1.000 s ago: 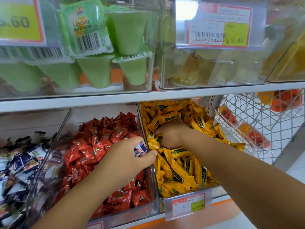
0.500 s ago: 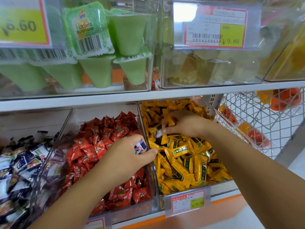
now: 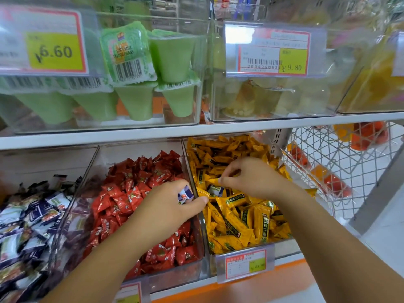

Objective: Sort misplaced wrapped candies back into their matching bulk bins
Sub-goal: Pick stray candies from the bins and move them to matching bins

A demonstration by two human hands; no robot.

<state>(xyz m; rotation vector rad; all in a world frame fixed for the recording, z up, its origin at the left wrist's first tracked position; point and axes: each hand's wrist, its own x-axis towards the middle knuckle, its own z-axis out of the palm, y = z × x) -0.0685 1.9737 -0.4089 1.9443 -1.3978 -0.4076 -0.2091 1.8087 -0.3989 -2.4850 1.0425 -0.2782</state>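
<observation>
Three clear bulk bins stand side by side on the lower shelf. The left bin [image 3: 85, 169] holds blue-and-white wrapped candies [image 3: 28, 217], the middle bin [image 3: 190, 165] red candies [image 3: 135, 193], the right bin [image 3: 271, 248] yellow candies [image 3: 238, 219]. My left hand [image 3: 168, 206] hovers over the red bin's right wall and grips blue-and-white candies [image 3: 184, 194]. My right hand [image 3: 251, 178] is in the yellow bin, fingers curled and pinching at a yellow wrapper. A blue-and-white candy [image 3: 215, 190] lies among the yellow ones just below that hand.
Above, a shelf [image 3: 196, 130] carries clear bins of green jelly cups [image 3: 135, 90] and pale jelly cups [image 3: 251, 99], with price tags [image 3: 273, 51] in front. A wire basket [image 3: 341, 162] with orange packs hangs at the right. A price label [image 3: 244, 263] fronts the yellow bin.
My right hand lifted from deep in the yellow candies and shifted right, uncovering a blue-and-white candy below it. My left hand stayed over the red bin holding its candies.
</observation>
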